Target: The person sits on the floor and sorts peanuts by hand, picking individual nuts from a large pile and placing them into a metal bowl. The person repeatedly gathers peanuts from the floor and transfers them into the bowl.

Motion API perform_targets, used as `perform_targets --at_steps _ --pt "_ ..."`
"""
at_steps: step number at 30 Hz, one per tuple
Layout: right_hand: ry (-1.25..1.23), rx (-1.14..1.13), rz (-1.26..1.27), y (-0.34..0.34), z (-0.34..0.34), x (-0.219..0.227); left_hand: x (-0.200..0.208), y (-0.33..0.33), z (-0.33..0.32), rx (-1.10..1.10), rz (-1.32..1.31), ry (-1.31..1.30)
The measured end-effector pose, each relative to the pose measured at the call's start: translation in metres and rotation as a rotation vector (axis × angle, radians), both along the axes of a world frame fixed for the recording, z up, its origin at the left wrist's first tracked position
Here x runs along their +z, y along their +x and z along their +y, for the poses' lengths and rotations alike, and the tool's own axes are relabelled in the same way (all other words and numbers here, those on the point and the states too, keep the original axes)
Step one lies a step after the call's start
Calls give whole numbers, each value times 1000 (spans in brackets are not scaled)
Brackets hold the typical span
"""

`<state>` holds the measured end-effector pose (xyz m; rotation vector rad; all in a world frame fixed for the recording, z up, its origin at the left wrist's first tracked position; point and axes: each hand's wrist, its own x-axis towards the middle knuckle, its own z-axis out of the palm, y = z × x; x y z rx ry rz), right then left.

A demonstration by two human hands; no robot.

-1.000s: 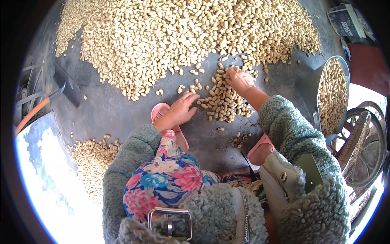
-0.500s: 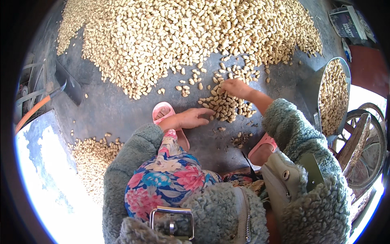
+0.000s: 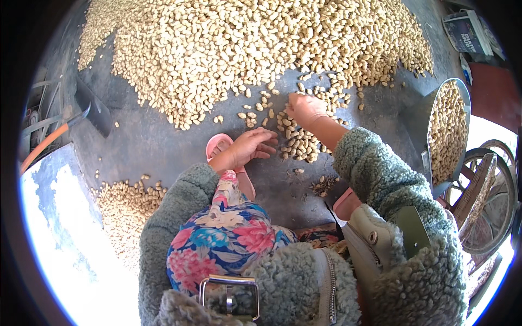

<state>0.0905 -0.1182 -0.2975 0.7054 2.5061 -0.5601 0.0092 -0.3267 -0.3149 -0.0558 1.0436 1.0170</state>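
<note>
A small heap of unshelled peanuts [image 3: 299, 142] lies on the grey floor between my feet. My right hand [image 3: 305, 110] is over the upper left edge of this heap, its fingers curled down and closed; whatever they hold is hidden. To the left of the heap, my left hand [image 3: 253, 145] hovers near the pink slipper [image 3: 219, 142] on my left foot. Its fingers are loosely bent and apart, with nothing in them. Several loose peanuts [image 3: 250, 117] lie between the hands and the large peanut pile [image 3: 217, 54] beyond.
At the right stands a metal container of peanuts [image 3: 448, 127], beside a spoked wheel [image 3: 492, 209]. A tool with an orange handle [image 3: 44, 146] and dark blade lies at the left. Another peanut pile [image 3: 128, 212] is at the lower left; dark debris [image 3: 324, 186] lies by my right foot.
My right hand has moved left and slightly away from me, its fingers now curled in. My left hand has drawn back left and lifted off the edge of the small heap.
</note>
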Motion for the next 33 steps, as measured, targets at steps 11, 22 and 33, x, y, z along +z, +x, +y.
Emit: perform_targets --at_steps 11,22,33 --pt "51 -272 243 34 30 -9 -8 -3 -22 142 -318 -103" --pt "-10 -134 377 29 35 -9 -9 2 -34 48 -228 -71" --pt "-25 -96 73 4 23 -10 -1 -3 -26 135 -278 -101"
